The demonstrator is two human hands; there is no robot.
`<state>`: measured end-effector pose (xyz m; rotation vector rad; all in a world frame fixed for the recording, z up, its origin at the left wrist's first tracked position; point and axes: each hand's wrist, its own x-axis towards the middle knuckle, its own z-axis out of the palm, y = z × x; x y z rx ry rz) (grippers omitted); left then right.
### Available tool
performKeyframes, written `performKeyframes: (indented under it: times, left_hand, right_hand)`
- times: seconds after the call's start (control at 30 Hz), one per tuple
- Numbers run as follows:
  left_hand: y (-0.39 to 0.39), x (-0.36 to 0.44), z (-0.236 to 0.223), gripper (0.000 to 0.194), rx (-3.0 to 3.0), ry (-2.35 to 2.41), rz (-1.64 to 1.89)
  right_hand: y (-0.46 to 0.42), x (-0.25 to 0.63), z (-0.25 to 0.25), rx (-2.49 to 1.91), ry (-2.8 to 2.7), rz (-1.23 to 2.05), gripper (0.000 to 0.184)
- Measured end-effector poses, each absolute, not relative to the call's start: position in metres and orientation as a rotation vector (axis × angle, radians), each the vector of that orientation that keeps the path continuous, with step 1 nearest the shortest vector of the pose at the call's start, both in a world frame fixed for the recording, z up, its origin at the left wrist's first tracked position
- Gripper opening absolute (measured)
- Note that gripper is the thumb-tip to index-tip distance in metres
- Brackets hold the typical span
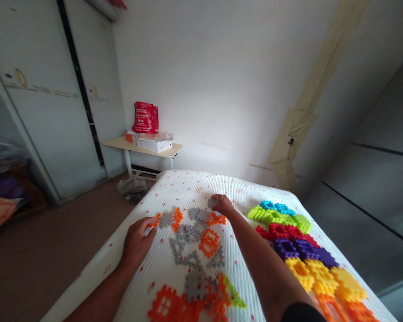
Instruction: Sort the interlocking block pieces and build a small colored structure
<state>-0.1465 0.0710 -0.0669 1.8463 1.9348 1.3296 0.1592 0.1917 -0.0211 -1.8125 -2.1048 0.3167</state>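
Observation:
My left hand (139, 239) is at the left side of a loose pile, thumb and fingers closed around the edge of an orange interlocking building piece (158, 218). Just right of it lie a flat grey piece (166, 220) and another orange piece (177, 219). Farther back, my right hand (223, 205) grips a small grey building piece (212, 203), partly covered by the fingers. Between my arms are scattered several grey toothed pieces (187, 233) and an orange piece with an opening (208, 243). Orange window-shaped pieces (166, 303) and a lime green one (233, 293) lie closer to me.
Rows of pieces sorted by colour run along the bed's right side: blue, lime green (272, 216), red, purple (302, 248), yellow (322, 277) and orange. Beyond the white spotted mattress (201, 181), a small table (117, 143) bears boxes and a red bag (144, 117).

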Motion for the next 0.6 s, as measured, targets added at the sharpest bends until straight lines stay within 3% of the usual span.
performKeyframes:
  times: [0.37, 0.6]
  left_hand:
    - [0.073, -0.150, -0.073, 0.036, 1.872, 1.938, 1.311]
    - [0.072, -0.140, -0.068, 0.044, 2.012, 1.977, 1.129]
  right_hand:
    - [0.151, 0.160, -0.008, -1.875, -2.032, 0.206, 0.030]
    - [0.106, 0.130, -0.019, -1.870, -2.153, 0.232, 0.043]
